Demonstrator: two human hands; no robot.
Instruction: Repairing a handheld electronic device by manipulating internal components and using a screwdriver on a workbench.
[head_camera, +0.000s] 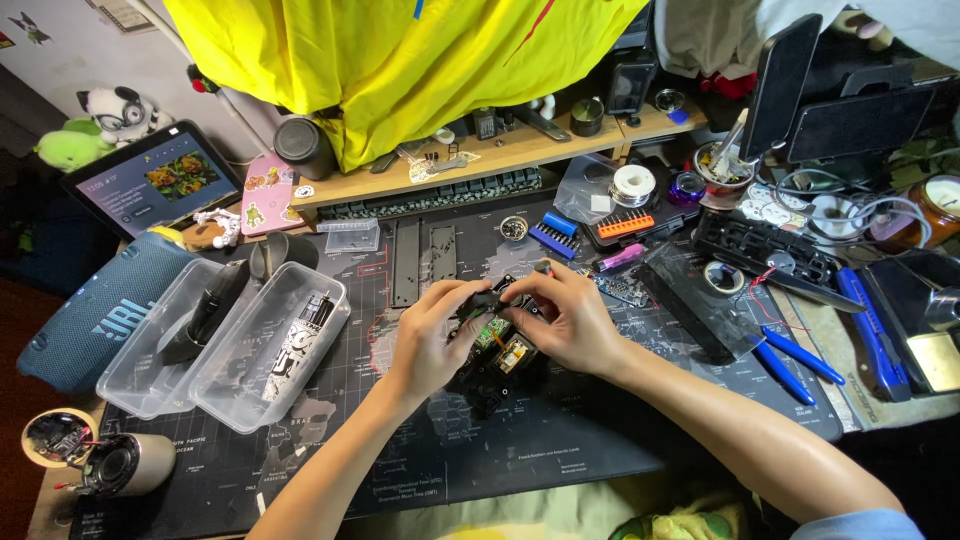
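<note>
Both hands meet over a small black electronic device (497, 372) with exposed green circuit boards and an orange part, resting on a dark desk mat (520, 450) printed with a world map. My left hand (432, 335) pinches the device's upper left edge with fingertips. My right hand (568, 318) grips its upper right part, fingers curled over the top. Much of the device's top is hidden under my fingers.
Two clear plastic tubs (225, 345) with black parts lie at left, beside a blue speaker (95, 325). Blue pliers (790, 360), a bit set (553, 235), tape rolls and cables crowd the right. A tablet (155, 180) and wooden shelf (470, 160) stand behind.
</note>
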